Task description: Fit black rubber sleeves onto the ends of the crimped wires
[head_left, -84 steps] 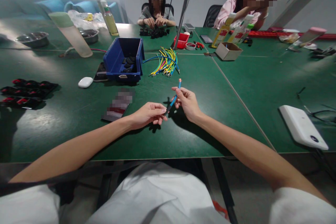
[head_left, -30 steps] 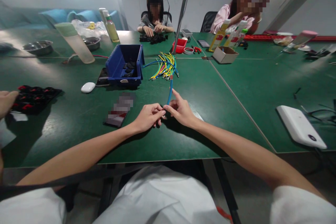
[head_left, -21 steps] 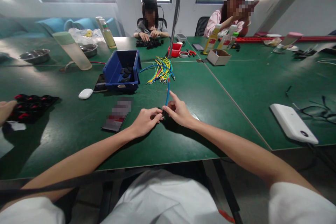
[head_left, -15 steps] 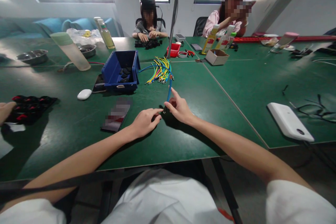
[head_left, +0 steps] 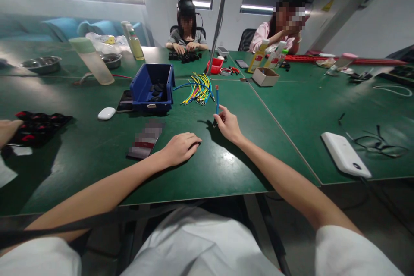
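Note:
In my right hand [head_left: 229, 124], thumb and fingers pinch a short blue cable [head_left: 217, 97]. It stands nearly upright, with a copper-coloured end on top and a dark sleeve with a small metal ring terminal showing below the fingers. My left hand [head_left: 181, 148] rests palm down on the green table [head_left: 207, 177], its fingers loosely stretched and apart from the cable. Beyond both hands lies a bundle of yellow, green and blue cables [head_left: 200, 88] with metal terminals. A dark phone [head_left: 146, 140] lies left of my left hand.
A blue bin [head_left: 152, 86] with black pieces stands left of the bundle, near a white earbud case [head_left: 106, 114]. At right are a white power bank [head_left: 345, 155] and glasses [head_left: 378, 144]. A metal pole [head_left: 220, 21] rises behind. Two people sit across; another person's hand [head_left: 9, 131] shows far left.
My right hand has moved slightly away and to the right with the blue cable. My left hand has come off the cable's lower end and stays on the table.

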A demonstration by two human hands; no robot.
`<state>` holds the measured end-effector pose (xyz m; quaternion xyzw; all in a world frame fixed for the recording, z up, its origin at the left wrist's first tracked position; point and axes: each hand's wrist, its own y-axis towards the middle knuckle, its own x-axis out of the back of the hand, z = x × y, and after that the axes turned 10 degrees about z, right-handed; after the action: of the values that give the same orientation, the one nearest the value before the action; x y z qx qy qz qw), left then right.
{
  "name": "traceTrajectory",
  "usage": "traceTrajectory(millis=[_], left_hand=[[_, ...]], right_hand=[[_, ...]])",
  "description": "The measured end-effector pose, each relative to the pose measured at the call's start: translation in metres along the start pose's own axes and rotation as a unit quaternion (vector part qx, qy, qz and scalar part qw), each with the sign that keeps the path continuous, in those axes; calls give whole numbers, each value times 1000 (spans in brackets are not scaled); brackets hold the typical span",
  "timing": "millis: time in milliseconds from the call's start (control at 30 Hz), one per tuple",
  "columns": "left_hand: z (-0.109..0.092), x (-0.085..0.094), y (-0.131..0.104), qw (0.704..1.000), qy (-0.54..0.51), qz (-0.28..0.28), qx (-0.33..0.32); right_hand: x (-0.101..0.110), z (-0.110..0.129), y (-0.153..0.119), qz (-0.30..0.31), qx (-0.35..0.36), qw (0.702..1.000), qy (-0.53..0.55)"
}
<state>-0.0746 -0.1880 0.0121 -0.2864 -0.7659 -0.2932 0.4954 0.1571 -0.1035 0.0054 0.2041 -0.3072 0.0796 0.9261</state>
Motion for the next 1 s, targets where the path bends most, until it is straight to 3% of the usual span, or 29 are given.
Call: traceTrajectory(millis=[133,333,500,700,1000], left_hand=[[-1,0,-1,1000,8,0,11],[1,0,-2,1000,4,4,16],[5,-3,-3,999,-35,-22,-7],[8,-5,-3,997,-62,-33,-16],[6,-3,0,995,-96,-41,9]], right_hand=[[9,-16,13,-18,-74,997,-6],[30,-40,32,-56,-124,988,-70],[46,-53,46,-74,-145,967,-194],[55,-65,67,-34,-139,925,-353],[59,-88,101,-71,-185,905,-376]])
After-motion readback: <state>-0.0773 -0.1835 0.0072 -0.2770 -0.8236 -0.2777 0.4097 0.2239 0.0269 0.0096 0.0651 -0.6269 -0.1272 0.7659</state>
